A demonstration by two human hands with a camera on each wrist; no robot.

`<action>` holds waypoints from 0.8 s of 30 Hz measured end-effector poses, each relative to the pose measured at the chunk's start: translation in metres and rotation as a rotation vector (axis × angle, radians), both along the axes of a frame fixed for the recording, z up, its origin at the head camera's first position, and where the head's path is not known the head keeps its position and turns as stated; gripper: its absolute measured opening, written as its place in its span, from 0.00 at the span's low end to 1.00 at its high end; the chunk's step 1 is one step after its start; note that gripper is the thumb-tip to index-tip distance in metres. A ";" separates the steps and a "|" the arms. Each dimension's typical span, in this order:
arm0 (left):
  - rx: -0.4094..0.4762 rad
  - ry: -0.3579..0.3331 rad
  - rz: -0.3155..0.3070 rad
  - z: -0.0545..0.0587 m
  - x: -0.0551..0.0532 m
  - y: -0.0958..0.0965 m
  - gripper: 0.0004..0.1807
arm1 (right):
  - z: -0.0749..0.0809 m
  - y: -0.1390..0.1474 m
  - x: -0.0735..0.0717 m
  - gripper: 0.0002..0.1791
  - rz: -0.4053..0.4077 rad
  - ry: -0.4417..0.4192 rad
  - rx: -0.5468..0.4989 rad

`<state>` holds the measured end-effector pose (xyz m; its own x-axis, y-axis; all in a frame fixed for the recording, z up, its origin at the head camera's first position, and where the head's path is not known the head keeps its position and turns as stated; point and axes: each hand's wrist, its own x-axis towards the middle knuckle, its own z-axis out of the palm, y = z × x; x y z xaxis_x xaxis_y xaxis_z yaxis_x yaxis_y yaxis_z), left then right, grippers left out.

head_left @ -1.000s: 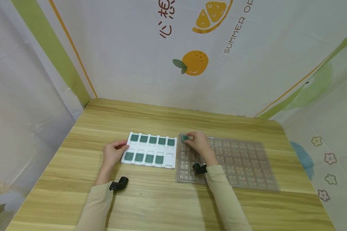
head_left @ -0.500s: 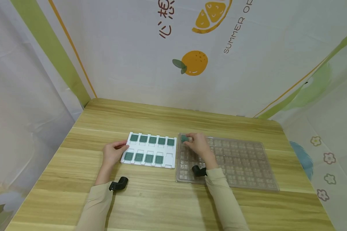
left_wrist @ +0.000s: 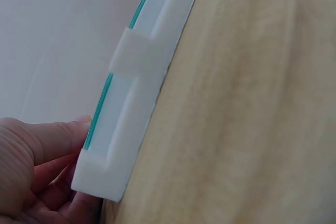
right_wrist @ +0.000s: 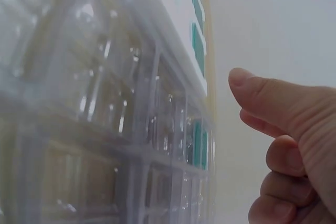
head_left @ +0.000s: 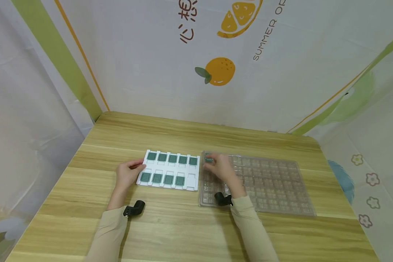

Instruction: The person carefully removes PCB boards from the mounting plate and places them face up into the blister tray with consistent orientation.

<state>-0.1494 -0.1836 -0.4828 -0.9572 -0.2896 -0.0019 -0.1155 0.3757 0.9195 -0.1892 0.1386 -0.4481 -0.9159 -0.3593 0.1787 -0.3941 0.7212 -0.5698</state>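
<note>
My left hand (head_left: pixel 126 175) pinches the left edge of a white plastic tray (head_left: pixel 192 181), thumb on top and fingers beneath in the left wrist view. Green square circuit boards (head_left: pixel 172 159) fill the tray's far row; the near row has a vacant pocket at its right end. Beside it lies a clear compartment tray (head_left: pixel 272 185). One green square board (head_left: pixel 208 159) sits in its far left corner compartment, also visible edge-on in the right wrist view. My right hand (head_left: pixel 220 166), slightly blurred, hovers next to that board, thumb apart from the loosely bent fingers, holding nothing.
Both trays lie on a wood-grain table (head_left: pixel 170 229), nearly edge to edge. A printed white curtain (head_left: pixel 150 65) hangs behind the table and along both sides. Black wrist camera mounts (head_left: pixel 135 208) stick out from the sleeves.
My right hand has let go of the green board in the corner compartment and drawn slightly back toward me. My left hand and the white tray have not visibly moved.
</note>
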 end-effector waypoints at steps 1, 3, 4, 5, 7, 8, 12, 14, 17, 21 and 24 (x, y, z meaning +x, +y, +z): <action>-0.001 0.001 0.000 0.000 0.000 0.000 0.13 | 0.000 0.000 0.001 0.19 0.002 -0.008 -0.006; 0.000 -0.001 0.002 0.001 0.000 0.000 0.13 | 0.000 -0.001 0.002 0.19 0.005 -0.009 -0.009; 0.001 0.001 0.002 0.001 0.000 0.000 0.13 | 0.000 -0.002 0.003 0.19 0.004 -0.013 -0.007; 0.003 0.001 0.003 0.001 0.000 0.000 0.13 | 0.001 -0.002 0.004 0.19 0.007 -0.012 -0.010; 0.008 0.003 0.006 0.001 -0.001 0.000 0.13 | 0.001 -0.004 0.006 0.19 0.016 0.018 -0.012; 0.010 0.004 0.006 0.001 -0.001 0.000 0.13 | 0.001 -0.004 0.007 0.19 0.020 0.028 -0.012; 0.013 0.010 0.005 0.000 -0.001 0.000 0.12 | 0.002 -0.007 0.012 0.18 0.033 0.054 -0.009; 0.012 0.012 0.004 0.000 -0.001 0.000 0.12 | 0.002 -0.009 0.014 0.18 0.037 0.038 -0.011; 0.013 0.014 0.002 0.001 0.000 0.001 0.12 | 0.003 -0.011 0.019 0.18 0.045 0.011 -0.015; 0.013 0.013 0.001 0.001 0.000 0.001 0.12 | 0.003 -0.014 0.023 0.18 0.061 -0.028 -0.037; 0.012 0.008 0.000 0.001 -0.001 0.001 0.13 | 0.001 -0.016 0.026 0.18 0.072 -0.023 -0.037</action>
<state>-0.1500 -0.1829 -0.4814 -0.9572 -0.2894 0.0025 -0.1077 0.3643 0.9250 -0.1634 0.1223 -0.4468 -0.8919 -0.4181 0.1724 -0.4308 0.6696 -0.6050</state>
